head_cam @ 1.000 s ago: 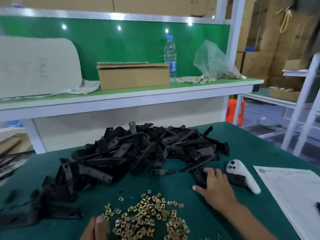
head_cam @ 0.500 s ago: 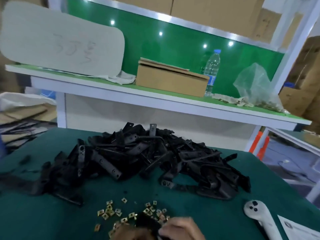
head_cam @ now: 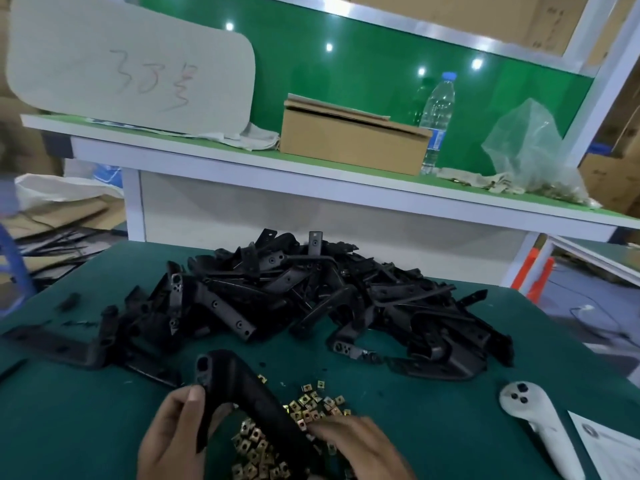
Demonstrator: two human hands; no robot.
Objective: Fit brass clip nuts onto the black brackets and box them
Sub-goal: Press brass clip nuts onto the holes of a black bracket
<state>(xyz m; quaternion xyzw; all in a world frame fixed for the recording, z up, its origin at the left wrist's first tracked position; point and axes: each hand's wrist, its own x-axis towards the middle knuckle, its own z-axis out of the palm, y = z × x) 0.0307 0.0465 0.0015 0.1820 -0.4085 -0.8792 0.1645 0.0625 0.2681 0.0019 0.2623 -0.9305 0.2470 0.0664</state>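
Observation:
A large heap of black brackets (head_cam: pixel 311 299) lies across the middle of the green table (head_cam: pixel 433 410). In front of it, a scatter of small brass clip nuts (head_cam: pixel 311 407) sits near the table's front edge. My left hand (head_cam: pixel 173 434) grips one curved black bracket (head_cam: pixel 239 389), holding it up over the nuts. My right hand (head_cam: pixel 360 448) lies low on the nut pile, its fingertips among the nuts just right of the bracket's lower end. Whether it pinches a nut cannot be made out.
A white handheld controller (head_cam: pixel 533 424) lies at the right on the table beside a printed sheet (head_cam: pixel 609 452). On the shelf behind stand a cardboard box (head_cam: pixel 353 140), a water bottle (head_cam: pixel 438 123), a plastic bag (head_cam: pixel 533 157) and a cardboard sign (head_cam: pixel 131 60).
My right hand left the bracket heap and came down to the nuts. My left hand now holds a bracket raised into view. The camera swung left and dipped.

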